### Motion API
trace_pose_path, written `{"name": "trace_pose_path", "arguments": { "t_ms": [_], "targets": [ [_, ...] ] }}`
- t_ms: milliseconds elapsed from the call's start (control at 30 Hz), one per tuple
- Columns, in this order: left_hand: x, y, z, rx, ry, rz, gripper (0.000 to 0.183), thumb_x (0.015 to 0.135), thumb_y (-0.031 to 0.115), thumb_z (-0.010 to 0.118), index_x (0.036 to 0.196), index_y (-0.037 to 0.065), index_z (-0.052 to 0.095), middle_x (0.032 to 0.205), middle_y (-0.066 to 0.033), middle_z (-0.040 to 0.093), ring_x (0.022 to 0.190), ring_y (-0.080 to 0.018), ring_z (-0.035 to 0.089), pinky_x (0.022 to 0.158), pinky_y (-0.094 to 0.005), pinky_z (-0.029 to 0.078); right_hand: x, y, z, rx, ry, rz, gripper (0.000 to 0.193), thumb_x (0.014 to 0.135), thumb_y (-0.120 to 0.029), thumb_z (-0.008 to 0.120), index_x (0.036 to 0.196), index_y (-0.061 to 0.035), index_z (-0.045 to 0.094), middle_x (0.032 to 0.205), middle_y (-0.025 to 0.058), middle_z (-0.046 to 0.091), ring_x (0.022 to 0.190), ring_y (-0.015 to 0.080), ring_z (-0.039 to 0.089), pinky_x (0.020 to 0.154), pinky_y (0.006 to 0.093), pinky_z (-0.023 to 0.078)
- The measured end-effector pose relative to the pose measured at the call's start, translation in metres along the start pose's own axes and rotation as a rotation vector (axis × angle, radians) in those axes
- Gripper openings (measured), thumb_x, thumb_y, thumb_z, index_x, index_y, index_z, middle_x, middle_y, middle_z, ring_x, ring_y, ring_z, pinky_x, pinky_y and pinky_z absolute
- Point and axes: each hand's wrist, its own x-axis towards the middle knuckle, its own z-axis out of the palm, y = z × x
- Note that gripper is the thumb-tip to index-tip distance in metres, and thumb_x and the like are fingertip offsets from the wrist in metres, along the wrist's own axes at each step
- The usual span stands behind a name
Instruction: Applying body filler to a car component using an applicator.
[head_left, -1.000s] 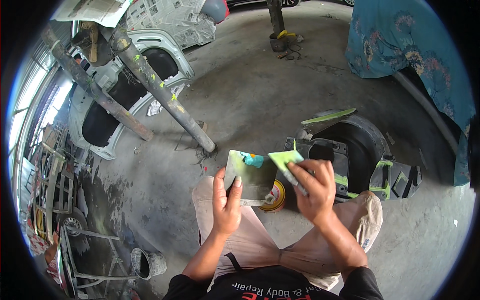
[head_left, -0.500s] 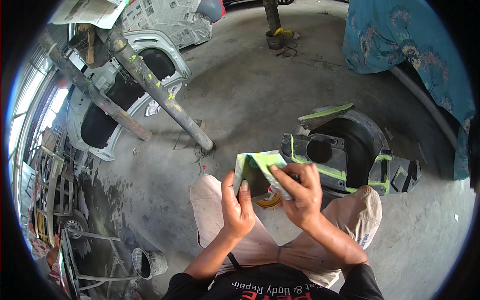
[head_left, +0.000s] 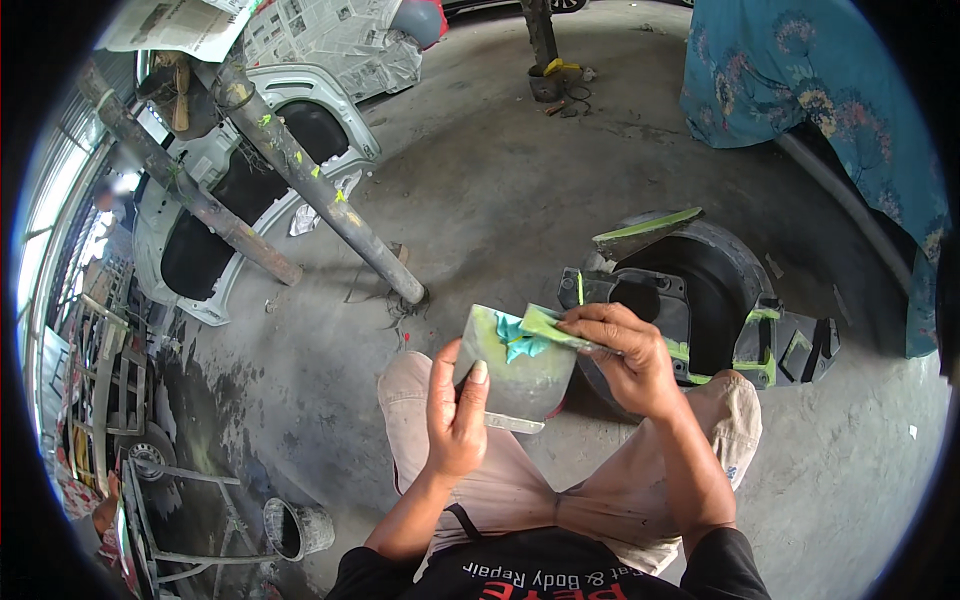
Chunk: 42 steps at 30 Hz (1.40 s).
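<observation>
My left hand [head_left: 456,405] grips a flat grey mixing board [head_left: 515,385] by its left side, thumb on the face and fingers behind. Teal putty [head_left: 520,343] sits in a folded blob near the board's upper edge, with yellow-green smears around it. In my right hand [head_left: 632,355] is a thin, flat putty spreader [head_left: 553,329] coated in yellow-green, its free end touching or just over the teal blob. Beyond the right hand, a black car body part [head_left: 740,270] with round openings and yellow-green patches lies on the floor.
My knees [head_left: 715,420] flank the board. Slanting metal posts [head_left: 320,185] stand at the far left, before a white car hood [head_left: 350,105] leaning there. A dirty bucket [head_left: 300,527] and a metal frame [head_left: 190,470] are at lower left. Blue floral cloth [head_left: 820,110] hangs at far right.
The board has turned so its face and the teal putty show more. My right hand has shifted right and up, and the spreader lies lower and flatter across the board's upper right.
</observation>
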Motion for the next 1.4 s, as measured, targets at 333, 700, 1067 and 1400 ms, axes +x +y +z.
{"name": "trace_pose_path", "arguments": {
  "t_ms": [333,700,1067,1400],
  "targets": [
    [0.008,0.008,-0.008,-0.242,0.063,-0.083,0.042,0.112,0.020,0.046,0.150,0.003,0.038,0.130,-0.0068,0.058,0.109,-0.0099,0.055,0.094,-0.0264,0.047,-0.004,-0.019,0.013,0.870,0.523,0.436,0.013,0.096,-0.006,0.069,0.107,-0.0004,0.072,0.102,0.0061,0.074,0.087,0.0118,0.067,0.081,0.0276,0.053],
    [-0.007,-0.008,-0.005,0.282,-0.120,0.047,0.037,0.108,0.013,0.052,0.141,-0.002,0.045,0.119,-0.0074,0.061,0.100,-0.0131,0.056,0.089,-0.0277,0.045,-0.017,-0.010,0.018,0.625,0.289,0.258,0.019,0.096,-0.014,0.071,0.103,0.0032,0.073,0.096,0.0086,0.074,0.088,0.0187,0.069,0.080,0.0354,0.053],
    [0.006,-0.002,-0.004,-0.071,0.012,-0.019,0.037,0.108,0.011,0.051,0.142,-0.002,0.044,0.126,-0.0084,0.057,0.112,-0.0114,0.053,0.100,-0.0269,0.042,0.001,-0.010,0.011,-0.567,0.286,-0.119,0.044,0.069,0.006,0.072,0.111,-0.0052,0.076,0.103,0.0111,0.067,0.089,0.0310,0.060,0.079,0.0400,0.050],
    [0.009,-0.011,0.012,0.390,0.033,0.294,0.041,0.107,0.002,0.046,0.145,-0.006,0.035,0.128,-0.0206,0.057,0.115,-0.0240,0.059,0.099,-0.0337,0.047,-0.014,-0.036,0.043,-0.499,0.275,-0.201,0.071,0.057,0.007,0.070,0.124,-0.0131,0.074,0.105,0.0060,0.062,0.087,0.0270,0.055,0.075,0.0367,0.049]
  ]
}}
